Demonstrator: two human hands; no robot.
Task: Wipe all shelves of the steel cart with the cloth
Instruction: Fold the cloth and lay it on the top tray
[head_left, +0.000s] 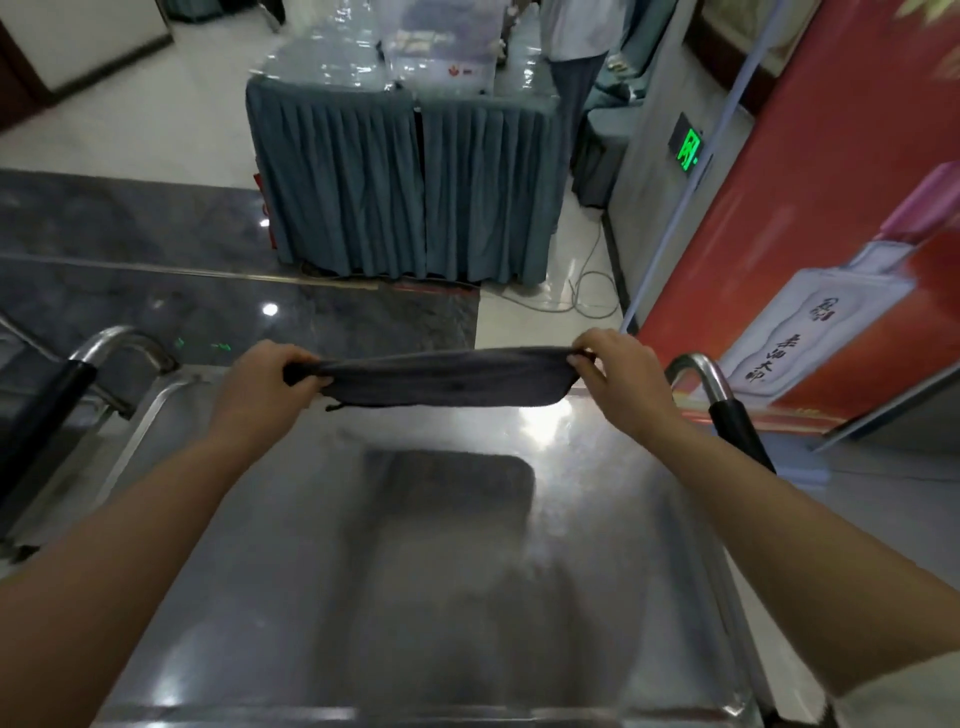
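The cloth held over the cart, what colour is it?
Dark grey cloth, plain, seen in the head view.

A table (415, 182) skirted in pleated teal cloth is set on a glossy pale floor (130, 124), its top covered with clear plastic. Left of the table, dark polished stone (156, 291) is laid. Right of it, a grey pillar (649, 156) carries a green lit sign (690, 149), and beyond stands a red poster (810, 218). Cables (582, 296) are trailed at the table's foot.
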